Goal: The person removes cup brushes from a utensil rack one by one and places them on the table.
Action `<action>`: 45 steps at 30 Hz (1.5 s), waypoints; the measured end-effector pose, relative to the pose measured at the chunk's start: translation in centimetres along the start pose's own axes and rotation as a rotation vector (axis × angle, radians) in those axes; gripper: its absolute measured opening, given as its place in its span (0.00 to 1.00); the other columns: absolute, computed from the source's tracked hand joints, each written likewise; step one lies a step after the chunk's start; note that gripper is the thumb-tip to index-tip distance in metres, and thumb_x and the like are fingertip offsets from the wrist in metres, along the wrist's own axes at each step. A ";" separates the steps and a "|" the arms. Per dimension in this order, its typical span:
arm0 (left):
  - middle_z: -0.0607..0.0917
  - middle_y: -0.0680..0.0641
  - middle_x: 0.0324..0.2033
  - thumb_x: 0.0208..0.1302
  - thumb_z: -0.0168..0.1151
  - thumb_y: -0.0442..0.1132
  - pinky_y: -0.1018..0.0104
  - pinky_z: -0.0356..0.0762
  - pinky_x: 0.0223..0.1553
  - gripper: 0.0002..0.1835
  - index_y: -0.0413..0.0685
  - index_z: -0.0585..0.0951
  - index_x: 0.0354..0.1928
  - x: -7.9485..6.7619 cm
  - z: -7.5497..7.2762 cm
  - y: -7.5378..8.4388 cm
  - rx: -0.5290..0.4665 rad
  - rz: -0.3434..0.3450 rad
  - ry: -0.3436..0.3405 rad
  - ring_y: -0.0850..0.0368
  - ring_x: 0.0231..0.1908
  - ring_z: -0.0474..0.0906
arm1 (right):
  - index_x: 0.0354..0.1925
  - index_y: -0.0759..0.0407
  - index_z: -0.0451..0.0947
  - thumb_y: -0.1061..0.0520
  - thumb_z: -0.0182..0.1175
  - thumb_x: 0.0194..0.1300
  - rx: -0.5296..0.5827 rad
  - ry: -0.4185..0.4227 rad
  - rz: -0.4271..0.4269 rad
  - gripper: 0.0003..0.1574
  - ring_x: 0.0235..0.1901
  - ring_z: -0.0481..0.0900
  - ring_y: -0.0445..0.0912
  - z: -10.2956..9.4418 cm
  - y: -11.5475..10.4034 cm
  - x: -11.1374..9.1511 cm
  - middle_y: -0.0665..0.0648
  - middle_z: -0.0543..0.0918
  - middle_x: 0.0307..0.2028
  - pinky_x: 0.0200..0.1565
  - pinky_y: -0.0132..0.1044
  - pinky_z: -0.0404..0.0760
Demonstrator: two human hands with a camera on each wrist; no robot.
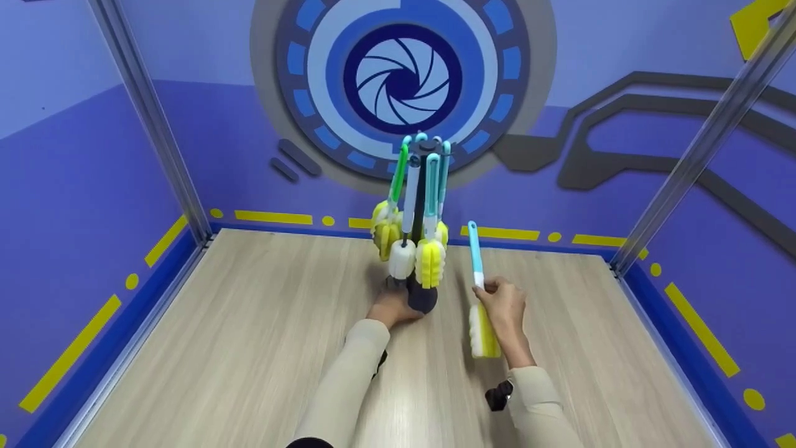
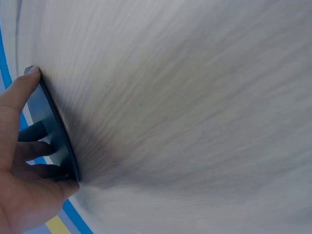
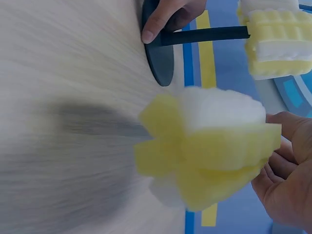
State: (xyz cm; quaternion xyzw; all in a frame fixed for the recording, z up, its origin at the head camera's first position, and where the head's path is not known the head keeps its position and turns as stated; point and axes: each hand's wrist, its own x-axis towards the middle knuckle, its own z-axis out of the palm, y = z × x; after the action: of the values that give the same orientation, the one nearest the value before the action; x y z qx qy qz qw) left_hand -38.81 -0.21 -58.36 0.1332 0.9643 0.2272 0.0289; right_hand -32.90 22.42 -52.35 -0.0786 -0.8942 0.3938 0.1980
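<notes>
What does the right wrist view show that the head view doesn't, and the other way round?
Only the right wrist view shows the lobed end of the held brush facing the camera. Only the head view shows that brush's light blue handle, a green handle and the sleeves. Both show the left hand gripping the dark base, the right hand holding the brush, and other sponge heads.

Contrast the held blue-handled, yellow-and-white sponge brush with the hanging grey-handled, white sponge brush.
The blue-handled brush is held in the right hand; the grey-handled brush hangs on the black round-based stand. The blue-handled brush has a yellow-and-white head; the grey-handled brush's is white. Both have slim handles above sponge heads.
</notes>
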 end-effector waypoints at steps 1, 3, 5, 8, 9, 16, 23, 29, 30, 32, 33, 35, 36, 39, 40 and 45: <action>0.65 0.26 0.69 0.54 0.78 0.54 0.50 0.61 0.72 0.57 0.25 0.58 0.72 0.0 0.0 0.0 0.001 0.001 0.002 0.33 0.70 0.62 | 0.40 0.67 0.87 0.58 0.73 0.62 0.000 -0.006 0.008 0.13 0.34 0.86 0.52 0.1 0.1 0.0 0.62 0.89 0.35 0.36 0.43 0.84; 0.65 0.26 0.68 0.53 0.78 0.54 0.50 0.62 0.71 0.57 0.26 0.58 0.72 0.1 0.0 0.0 -0.004 -0.001 -0.002 0.33 0.70 0.62 | 0.40 0.67 0.86 0.58 0.73 0.62 -0.003 -0.021 0.018 0.13 0.34 0.85 0.52 0.3 0.4 0.0 0.62 0.88 0.35 0.37 0.44 0.83; 0.65 0.26 0.68 0.53 0.79 0.53 0.50 0.62 0.71 0.57 0.26 0.58 0.73 0.2 0.1 0.0 -0.019 -0.007 -0.009 0.33 0.70 0.62 | 0.40 0.67 0.86 0.58 0.73 0.62 -0.008 -0.031 0.020 0.13 0.34 0.85 0.52 0.5 0.5 0.0 0.62 0.88 0.35 0.37 0.44 0.84; 0.64 0.26 0.68 0.51 0.79 0.52 0.49 0.63 0.70 0.57 0.25 0.59 0.72 0.3 0.2 0.0 -0.041 -0.010 -0.019 0.33 0.70 0.61 | 0.40 0.67 0.86 0.57 0.72 0.62 -0.016 -0.041 0.024 0.13 0.34 0.85 0.52 0.9 0.7 0.1 0.62 0.88 0.35 0.38 0.45 0.84; 0.64 0.25 0.68 0.51 0.80 0.52 0.49 0.63 0.70 0.57 0.25 0.59 0.72 0.3 0.3 0.0 -0.051 -0.011 -0.020 0.33 0.70 0.61 | 0.40 0.67 0.86 0.58 0.72 0.62 -0.016 -0.044 0.029 0.13 0.34 0.85 0.52 1.0 0.8 0.1 0.62 0.88 0.35 0.38 0.45 0.84; 0.64 0.25 0.68 0.52 0.79 0.50 0.48 0.62 0.71 0.56 0.24 0.58 0.72 0.1 0.2 -0.1 -0.079 -0.011 -0.006 0.32 0.69 0.62 | 0.42 0.68 0.85 0.59 0.71 0.63 -0.033 -0.101 0.075 0.14 0.35 0.82 0.51 2.3 1.2 0.3 0.63 0.87 0.37 0.40 0.45 0.83; 0.65 0.24 0.66 0.52 0.78 0.51 0.49 0.65 0.69 0.56 0.23 0.58 0.71 0.2 0.5 -0.5 -0.085 -0.002 0.030 0.32 0.67 0.64 | 0.41 0.69 0.85 0.60 0.69 0.65 -0.060 -0.135 0.109 0.12 0.34 0.82 0.51 3.1 1.8 0.9 0.64 0.86 0.37 0.40 0.45 0.82; 0.63 0.25 0.68 0.50 0.80 0.52 0.50 0.64 0.70 0.58 0.25 0.58 0.72 0.5 0.7 -0.4 -0.080 -0.026 -0.003 0.33 0.69 0.62 | 0.39 0.69 0.84 0.59 0.69 0.64 -0.082 -0.158 0.126 0.12 0.34 0.81 0.50 3.6 2.2 1.3 0.64 0.86 0.36 0.39 0.45 0.82; 0.63 0.25 0.68 0.50 0.80 0.52 0.50 0.64 0.70 0.58 0.25 0.58 0.72 0.6 0.8 -0.4 -0.077 -0.027 -0.006 0.33 0.70 0.62 | 0.39 0.69 0.85 0.59 0.69 0.64 -0.083 -0.162 0.131 0.12 0.34 0.81 0.50 3.7 2.3 1.3 0.63 0.86 0.36 0.39 0.45 0.82; 0.63 0.25 0.69 0.51 0.80 0.52 0.50 0.63 0.70 0.58 0.26 0.58 0.73 0.5 0.6 -0.4 -0.070 -0.029 -0.017 0.33 0.70 0.61 | 0.40 0.69 0.85 0.59 0.69 0.64 -0.081 -0.173 0.139 0.12 0.34 0.82 0.50 4.0 2.5 1.3 0.64 0.86 0.37 0.39 0.45 0.83; 0.63 0.25 0.68 0.51 0.80 0.52 0.49 0.63 0.70 0.57 0.25 0.59 0.72 0.5 0.6 -0.4 -0.063 -0.021 -0.013 0.32 0.70 0.61 | 0.39 0.69 0.85 0.59 0.69 0.63 -0.083 -0.174 0.136 0.12 0.34 0.82 0.50 4.1 2.5 1.2 0.64 0.87 0.37 0.39 0.46 0.83; 0.64 0.24 0.68 0.51 0.79 0.52 0.48 0.64 0.70 0.57 0.24 0.59 0.72 0.4 0.5 -0.3 -0.047 -0.007 -0.007 0.31 0.69 0.61 | 0.39 0.70 0.85 0.59 0.69 0.63 -0.088 -0.180 0.142 0.13 0.34 0.83 0.51 4.3 2.7 1.2 0.64 0.87 0.37 0.39 0.46 0.84; 0.64 0.24 0.67 0.51 0.78 0.52 0.47 0.64 0.70 0.57 0.24 0.59 0.71 0.4 0.5 -0.3 -0.038 0.002 0.000 0.31 0.69 0.62 | 0.40 0.70 0.85 0.59 0.69 0.62 -0.092 -0.182 0.140 0.13 0.34 0.83 0.51 4.4 2.8 1.2 0.64 0.87 0.37 0.39 0.46 0.84; 0.65 0.23 0.66 0.51 0.78 0.52 0.45 0.64 0.69 0.56 0.22 0.60 0.70 0.4 0.4 -0.3 -0.018 0.020 0.020 0.30 0.68 0.63 | 0.40 0.70 0.85 0.59 0.69 0.60 -0.097 -0.183 0.139 0.14 0.34 0.83 0.51 4.7 3.0 1.2 0.65 0.87 0.38 0.40 0.47 0.84; 0.65 0.23 0.66 0.51 0.79 0.53 0.46 0.63 0.69 0.57 0.23 0.59 0.70 0.4 0.4 -0.3 -0.016 0.016 0.015 0.30 0.68 0.62 | 0.40 0.71 0.85 0.59 0.69 0.61 -0.099 -0.186 0.143 0.15 0.34 0.83 0.52 4.8 3.0 1.2 0.65 0.87 0.38 0.40 0.47 0.84; 0.63 0.24 0.68 0.52 0.78 0.53 0.48 0.62 0.71 0.58 0.24 0.56 0.73 0.4 0.2 -0.2 -0.019 -0.005 -0.010 0.31 0.70 0.61 | 0.39 0.72 0.84 0.61 0.68 0.61 -0.120 -0.192 0.160 0.13 0.32 0.82 0.51 5.2 3.2 1.3 0.65 0.86 0.37 0.39 0.46 0.83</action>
State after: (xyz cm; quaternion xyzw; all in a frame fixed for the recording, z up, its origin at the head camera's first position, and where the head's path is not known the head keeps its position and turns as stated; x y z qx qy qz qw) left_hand -39.26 -0.17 -58.58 0.1315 0.9622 0.2356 0.0356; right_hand -36.34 21.48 -57.55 -0.1233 -0.9218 0.3600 0.0742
